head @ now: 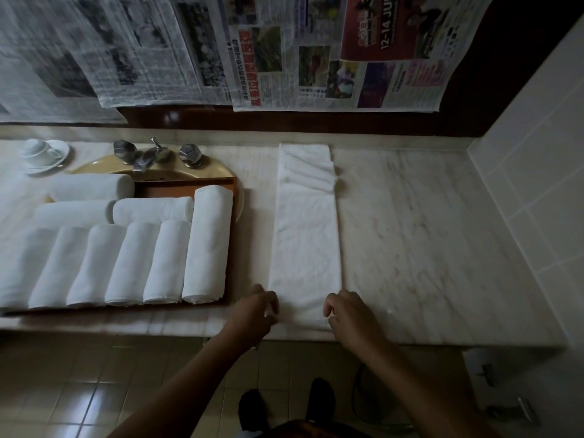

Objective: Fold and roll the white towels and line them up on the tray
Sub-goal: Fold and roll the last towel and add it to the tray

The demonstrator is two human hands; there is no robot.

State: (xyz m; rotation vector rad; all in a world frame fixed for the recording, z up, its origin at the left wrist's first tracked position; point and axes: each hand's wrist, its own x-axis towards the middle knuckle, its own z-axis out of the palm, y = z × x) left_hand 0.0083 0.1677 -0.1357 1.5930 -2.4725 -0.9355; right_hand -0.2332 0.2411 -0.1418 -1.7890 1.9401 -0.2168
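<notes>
A white towel (pixel 306 245), folded into a long narrow strip, lies flat on the marble counter and runs away from me. My left hand (pixel 252 314) pinches its near left corner with curled fingers. My right hand (pixel 347 314) pinches its near right corner the same way. Left of the strip stands a brown tray (pixel 230 248) with several rolled white towels (pixel 207 241) lined up side by side and more rolls lying across behind them. A small stack of folded towels (pixel 309 167) sits on the far end of the strip.
A tan sink with a metal tap (pixel 148 156) lies behind the tray. A white cup and saucer (pixel 44 154) stand at the far left. Newspaper sheets (pixel 284 52) hang on the back wall. A tiled wall (pixel 537 184) bounds the counter on the right.
</notes>
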